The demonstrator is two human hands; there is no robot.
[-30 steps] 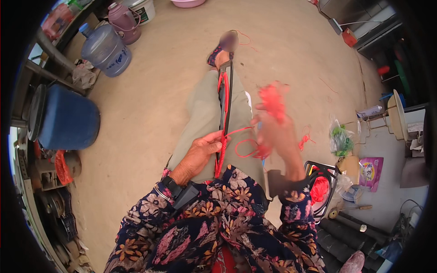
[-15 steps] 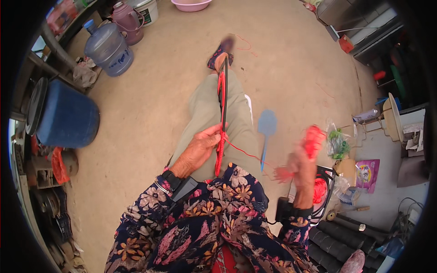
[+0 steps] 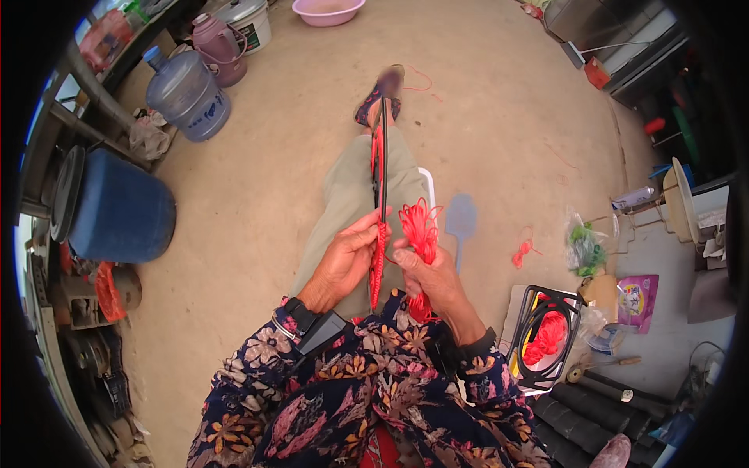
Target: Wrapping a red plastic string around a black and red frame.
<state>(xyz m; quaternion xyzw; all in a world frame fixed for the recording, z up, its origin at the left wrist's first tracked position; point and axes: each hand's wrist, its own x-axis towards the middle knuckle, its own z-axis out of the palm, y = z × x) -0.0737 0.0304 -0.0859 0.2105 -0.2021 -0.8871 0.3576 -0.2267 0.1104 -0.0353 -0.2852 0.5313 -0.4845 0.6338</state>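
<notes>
A thin black frame (image 3: 383, 168), seen edge-on, stands upright over my lap. Red cord (image 3: 378, 269) is wrapped tightly round its near part. My left hand (image 3: 349, 257) pinches the frame from the left, with the fingertips at the wrapped edge. Just right of the frame, my right hand (image 3: 437, 274) is closed round a loose bundle of red cord (image 3: 420, 230). Loops stick out above the fist and strands hang below it. A strand links the hand and the frame, though its exact path is hard to make out.
At the right, a tray (image 3: 519, 308) holds more black frames (image 3: 573, 331) and red cord (image 3: 546, 339). A blue fly swatter (image 3: 461, 218) lies beyond my right hand. A blue barrel (image 3: 125, 207) and a water jug (image 3: 187, 93) stand at left, a pink basin (image 3: 328, 11) far ahead.
My right hand has swung in from the right with the cord bundle and is now beside the frame. The taut strand has slackened. My left hand keeps its hold.
</notes>
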